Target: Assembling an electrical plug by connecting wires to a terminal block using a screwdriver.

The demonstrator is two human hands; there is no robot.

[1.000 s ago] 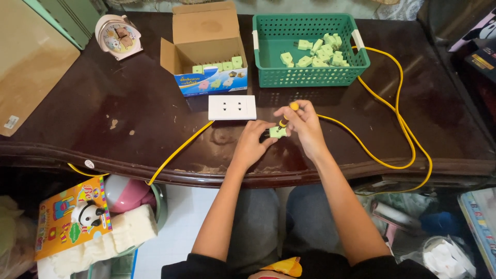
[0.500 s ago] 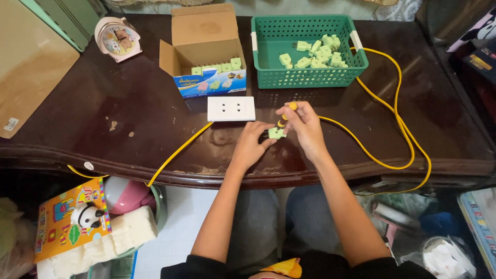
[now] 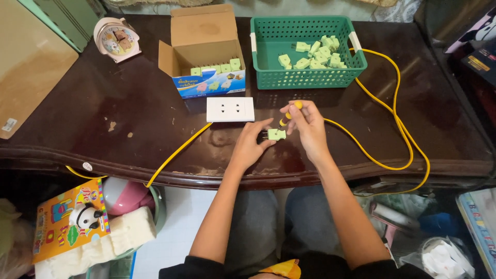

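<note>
My left hand [image 3: 249,144] pinches a small light-green plug [image 3: 276,134] just above the dark wooden table [image 3: 129,119], its metal prongs pointing left. My right hand [image 3: 309,125] grips a small screwdriver with a yellow handle [image 3: 287,117], tip down on the plug. A white two-outlet socket block [image 3: 230,109] lies just behind my hands, with a yellow cable [image 3: 398,124] running off it. Further back, a green plastic basket [image 3: 268,51] holds several green plugs [image 3: 315,56]. An open cardboard box [image 3: 202,51] beside it holds more of them.
A pink alarm clock [image 3: 114,39] stands at the back left. A brown board [image 3: 26,67] leans at the left edge. The yellow cable loops wide over the table's right side. Below the front edge are a colourful booklet [image 3: 67,217], a pink ball [image 3: 124,195] and bags.
Both hands stay at the same spot with the plug and screwdriver; only small shifts of the fingers and a slight camera move show.
</note>
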